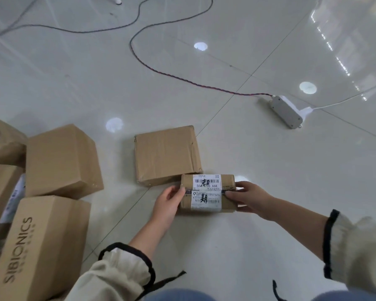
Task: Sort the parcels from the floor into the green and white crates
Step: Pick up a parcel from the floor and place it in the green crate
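Both hands grip small labelled parcel [207,193] — left hand [168,202], right hand [246,197] at its ends.

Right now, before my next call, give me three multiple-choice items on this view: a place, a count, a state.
1. Where is the SIBIONICS box? A) lower left of the view B) in both hands C) far right
2. How many hands hold the labelled parcel? A) none B) one C) two
3. The flat box behind that parcel is: A) open, flaps up B) closed, lying flat C) standing on edge
Answers: 1 A, its lettering shows at lower left; 2 C, the left hand grips one end, the right hand the other; 3 B, its top is closed and level.
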A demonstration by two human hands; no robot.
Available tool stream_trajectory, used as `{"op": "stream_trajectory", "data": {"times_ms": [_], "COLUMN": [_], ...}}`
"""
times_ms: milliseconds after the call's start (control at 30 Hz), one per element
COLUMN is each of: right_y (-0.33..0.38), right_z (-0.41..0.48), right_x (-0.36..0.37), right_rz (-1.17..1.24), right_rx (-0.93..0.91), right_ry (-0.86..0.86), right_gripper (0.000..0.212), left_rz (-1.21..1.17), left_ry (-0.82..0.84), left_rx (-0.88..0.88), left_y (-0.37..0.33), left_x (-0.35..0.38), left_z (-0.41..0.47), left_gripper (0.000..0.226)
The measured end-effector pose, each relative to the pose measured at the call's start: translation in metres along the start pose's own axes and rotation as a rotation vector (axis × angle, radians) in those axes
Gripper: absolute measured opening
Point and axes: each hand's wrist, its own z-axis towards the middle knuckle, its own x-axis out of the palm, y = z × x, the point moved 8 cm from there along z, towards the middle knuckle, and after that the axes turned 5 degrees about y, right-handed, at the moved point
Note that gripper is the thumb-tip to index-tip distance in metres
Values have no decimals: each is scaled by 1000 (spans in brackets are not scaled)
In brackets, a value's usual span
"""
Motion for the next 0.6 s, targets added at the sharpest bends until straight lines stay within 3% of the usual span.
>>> {"op": "stream_trajectory", "data": {"times_ms": [300, 433, 600], "right_y": [29, 79, 183], "right_z": [-45, -116, -240], "right_x": [1, 9, 14], "right_rz": [104, 178, 151], "right_rx": [-27, -51, -152], "right_ry": [4, 30, 34], "right_gripper": [40, 39, 38], "left_rz": [-119, -138, -135], "left_ry": [-36, -83, -66], "left_rx": [8, -18, 75], "left_y": [-31, -105, -240], "left_x": [6, -11, -36], "left_z": [-34, -88, -165], "left_gripper": [18, 28, 14]}}
